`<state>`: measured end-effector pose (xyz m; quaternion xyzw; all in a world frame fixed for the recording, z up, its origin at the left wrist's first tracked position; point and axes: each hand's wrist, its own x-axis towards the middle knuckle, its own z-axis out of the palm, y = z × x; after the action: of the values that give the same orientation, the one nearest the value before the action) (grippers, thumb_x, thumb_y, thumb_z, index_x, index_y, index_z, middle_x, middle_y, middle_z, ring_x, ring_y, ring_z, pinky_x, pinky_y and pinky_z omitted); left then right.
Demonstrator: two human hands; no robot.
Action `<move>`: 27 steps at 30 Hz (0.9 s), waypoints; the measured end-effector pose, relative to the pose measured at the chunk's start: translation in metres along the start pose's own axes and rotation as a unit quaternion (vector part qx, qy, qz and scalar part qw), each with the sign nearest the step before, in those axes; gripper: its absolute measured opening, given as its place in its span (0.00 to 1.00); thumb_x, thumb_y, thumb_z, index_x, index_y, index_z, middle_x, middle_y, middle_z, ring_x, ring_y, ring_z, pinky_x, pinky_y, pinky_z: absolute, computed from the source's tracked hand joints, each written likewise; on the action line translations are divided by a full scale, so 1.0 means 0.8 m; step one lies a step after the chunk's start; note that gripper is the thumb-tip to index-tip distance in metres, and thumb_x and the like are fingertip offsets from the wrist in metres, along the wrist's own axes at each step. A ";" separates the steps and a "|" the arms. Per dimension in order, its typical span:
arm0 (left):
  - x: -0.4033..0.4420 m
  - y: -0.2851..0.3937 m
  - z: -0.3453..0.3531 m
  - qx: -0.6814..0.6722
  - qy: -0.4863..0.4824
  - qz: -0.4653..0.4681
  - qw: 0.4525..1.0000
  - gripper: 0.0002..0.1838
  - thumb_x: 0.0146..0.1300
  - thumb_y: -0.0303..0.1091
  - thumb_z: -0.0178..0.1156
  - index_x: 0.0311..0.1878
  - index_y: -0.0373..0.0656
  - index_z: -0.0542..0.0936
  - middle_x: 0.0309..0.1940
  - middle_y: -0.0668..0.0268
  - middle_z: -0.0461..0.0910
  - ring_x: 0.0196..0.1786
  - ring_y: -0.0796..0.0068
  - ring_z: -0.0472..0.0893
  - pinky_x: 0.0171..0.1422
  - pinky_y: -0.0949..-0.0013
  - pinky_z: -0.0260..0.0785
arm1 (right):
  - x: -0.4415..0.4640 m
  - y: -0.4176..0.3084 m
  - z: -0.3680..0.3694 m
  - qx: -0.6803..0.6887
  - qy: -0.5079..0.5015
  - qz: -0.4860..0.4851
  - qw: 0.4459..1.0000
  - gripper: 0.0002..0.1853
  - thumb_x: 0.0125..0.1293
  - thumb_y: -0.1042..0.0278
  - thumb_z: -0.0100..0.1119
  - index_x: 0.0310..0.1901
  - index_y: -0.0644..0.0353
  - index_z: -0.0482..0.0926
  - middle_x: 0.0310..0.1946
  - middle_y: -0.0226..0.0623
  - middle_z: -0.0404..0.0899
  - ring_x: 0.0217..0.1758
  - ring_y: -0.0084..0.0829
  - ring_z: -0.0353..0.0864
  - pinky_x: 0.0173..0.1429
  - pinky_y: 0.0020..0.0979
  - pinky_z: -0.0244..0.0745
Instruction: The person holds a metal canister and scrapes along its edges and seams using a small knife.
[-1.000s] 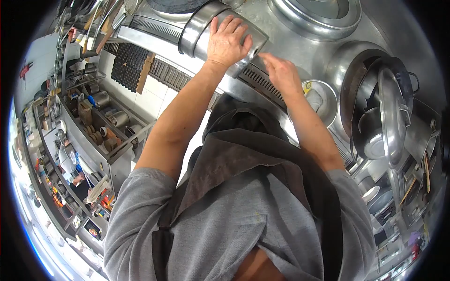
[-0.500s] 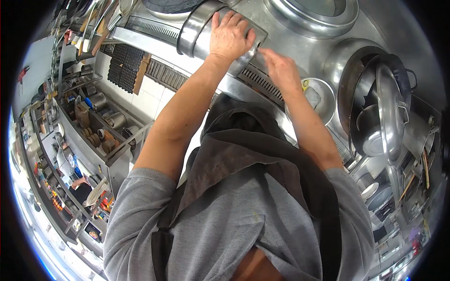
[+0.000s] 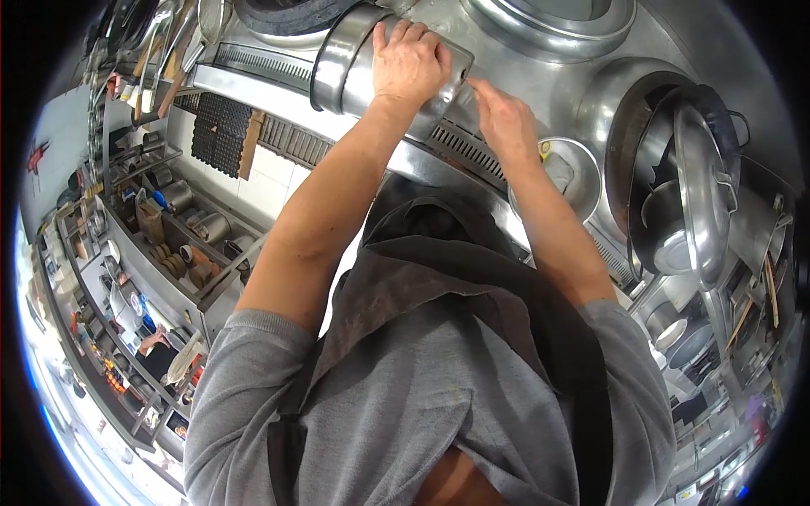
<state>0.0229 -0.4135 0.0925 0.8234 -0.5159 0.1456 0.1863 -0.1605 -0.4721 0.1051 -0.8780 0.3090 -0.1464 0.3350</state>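
We see a metal pot (image 3: pixel 359 72) tilted over beneath the spread fingers of the left hand (image 3: pixel 409 67), which lie across its side; its wide rim is to the left of them, its base to the right; the right hand (image 3: pixel 509 122) has its fingers bunched close by that base, and we cannot tell whether they pinch anything; nearer us than those right fingers sits a metal bowl (image 3: pixel 585 198); farther right of them, a lid (image 3: pixel 704 198) stands on edge.
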 end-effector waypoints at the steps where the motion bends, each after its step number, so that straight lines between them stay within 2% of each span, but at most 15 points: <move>1: 0.003 0.002 0.000 0.001 -0.004 -0.002 1.000 0.13 0.62 0.39 0.59 0.34 0.44 0.90 0.46 0.63 0.89 0.61 0.59 0.83 0.76 0.38 0.59 | -0.004 -0.001 0.002 -0.004 0.012 0.014 1.000 0.10 0.72 0.68 0.58 0.52 0.51 0.84 0.37 0.47 0.87 0.40 0.53 0.86 0.43 0.50 0.80; 3: 0.006 0.005 0.002 0.006 -0.014 -0.004 1.000 0.13 0.62 0.39 0.59 0.34 0.44 0.90 0.46 0.63 0.89 0.61 0.59 0.83 0.76 0.38 0.60 | -0.008 -0.001 0.005 -0.011 0.024 0.030 0.999 0.10 0.72 0.68 0.59 0.52 0.53 0.84 0.36 0.49 0.86 0.40 0.53 0.86 0.42 0.49 0.79; 6: 0.008 0.006 0.004 0.019 -0.022 -0.004 1.000 0.13 0.63 0.39 0.59 0.33 0.44 0.90 0.45 0.63 0.89 0.61 0.59 0.83 0.76 0.38 0.60 | -0.009 -0.001 0.011 -0.033 0.057 0.031 0.997 0.11 0.70 0.68 0.60 0.51 0.52 0.85 0.38 0.45 0.87 0.39 0.51 0.87 0.42 0.49 0.82; 8: 0.008 0.006 0.005 0.023 -0.020 -0.003 1.000 0.14 0.63 0.39 0.58 0.32 0.44 0.90 0.45 0.63 0.89 0.60 0.59 0.83 0.76 0.38 0.60 | -0.013 0.000 0.015 -0.032 0.094 0.005 0.995 0.14 0.67 0.70 0.62 0.54 0.51 0.86 0.36 0.43 0.86 0.37 0.50 0.86 0.42 0.48 0.82; 12: 0.007 0.004 0.007 0.016 -0.014 0.000 1.000 0.14 0.64 0.39 0.58 0.32 0.43 0.90 0.45 0.63 0.89 0.60 0.58 0.83 0.76 0.38 0.60 | -0.017 0.005 0.022 -0.022 0.093 -0.006 0.995 0.18 0.65 0.73 0.63 0.56 0.51 0.87 0.33 0.41 0.83 0.36 0.49 0.85 0.43 0.47 0.82; 14: 0.008 0.004 0.006 0.016 -0.012 0.002 1.000 0.14 0.64 0.39 0.58 0.32 0.43 0.90 0.44 0.62 0.89 0.60 0.58 0.83 0.75 0.38 0.61 | -0.017 0.007 0.026 -0.002 0.101 -0.019 0.995 0.18 0.65 0.75 0.62 0.57 0.54 0.87 0.32 0.42 0.82 0.36 0.48 0.84 0.44 0.46 0.82; 23: 0.008 0.004 0.007 0.015 -0.014 0.009 1.000 0.14 0.63 0.39 0.58 0.32 0.43 0.90 0.43 0.61 0.89 0.60 0.56 0.84 0.75 0.37 0.61 | -0.013 0.006 0.026 -0.051 0.093 -0.040 0.994 0.21 0.62 0.79 0.60 0.57 0.60 0.86 0.32 0.44 0.84 0.37 0.46 0.85 0.48 0.44 0.81; 27: 0.011 0.006 0.003 0.022 -0.045 0.002 0.999 0.15 0.63 0.39 0.57 0.32 0.44 0.90 0.44 0.60 0.89 0.60 0.55 0.83 0.75 0.36 0.61 | -0.009 0.004 0.026 -0.060 0.089 -0.043 0.993 0.21 0.62 0.80 0.58 0.57 0.62 0.86 0.33 0.45 0.84 0.38 0.46 0.85 0.49 0.44 0.81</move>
<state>0.0226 -0.4235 0.0945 0.8319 -0.5221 0.1197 0.1448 -0.1575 -0.4594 0.0870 -0.8925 0.3076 -0.2198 0.2461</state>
